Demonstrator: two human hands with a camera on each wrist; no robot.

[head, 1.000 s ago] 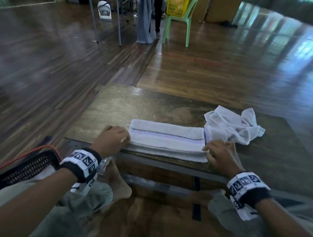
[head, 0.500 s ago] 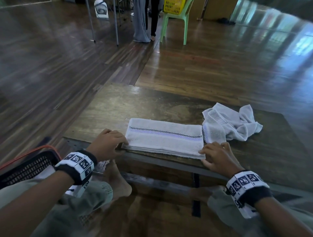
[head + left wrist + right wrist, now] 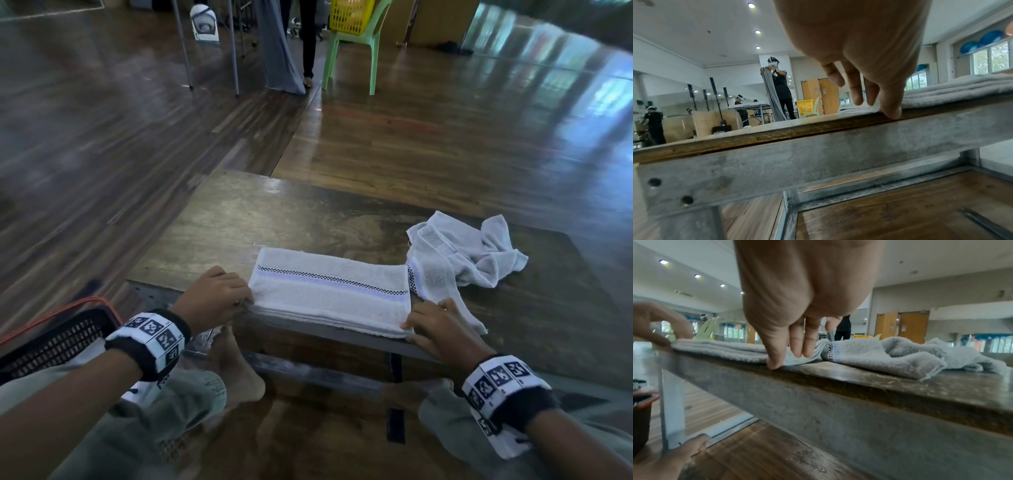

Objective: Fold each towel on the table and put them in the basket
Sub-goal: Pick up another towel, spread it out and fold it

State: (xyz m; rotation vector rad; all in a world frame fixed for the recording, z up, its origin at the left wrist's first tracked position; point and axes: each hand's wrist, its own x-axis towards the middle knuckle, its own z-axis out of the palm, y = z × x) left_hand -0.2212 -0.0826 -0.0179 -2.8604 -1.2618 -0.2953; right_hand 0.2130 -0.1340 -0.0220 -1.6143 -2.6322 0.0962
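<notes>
Fingers point(image 3: 239, 297) of my left hand point(image 3: 212, 301) and right hand point(image 3: 442, 325) pinch the folded towel's point(image 3: 329, 291) ends at the counter point(image 3: 274, 219) edge; crumpled towel point(image 3: 462, 257) beside it remains unfolded; basket point(image 3: 51, 339) holds neither yet.

Large indoor hall, likely a studio or gym turned recording space. Glossy wooden plank floor point(image 3: 445, 137) running wide all round. Low wooden table point(image 3: 308, 219) on a grey metal frame at 6 o'clock. Green plastic chair point(image 3: 356, 58) bearing a yellow basket point(image 3: 346, 15) at 12 o'clock. White ceiling with recessed spotlights point(image 3: 757, 32); mirrored wall point(image 3: 674, 100) at 9 o'clock, blurred. Other people wearing headsets point(image 3: 777, 84), one holding up grey cloth. Wooden double doors point(image 3: 902, 326), big windows point(image 3: 990, 56).
</notes>
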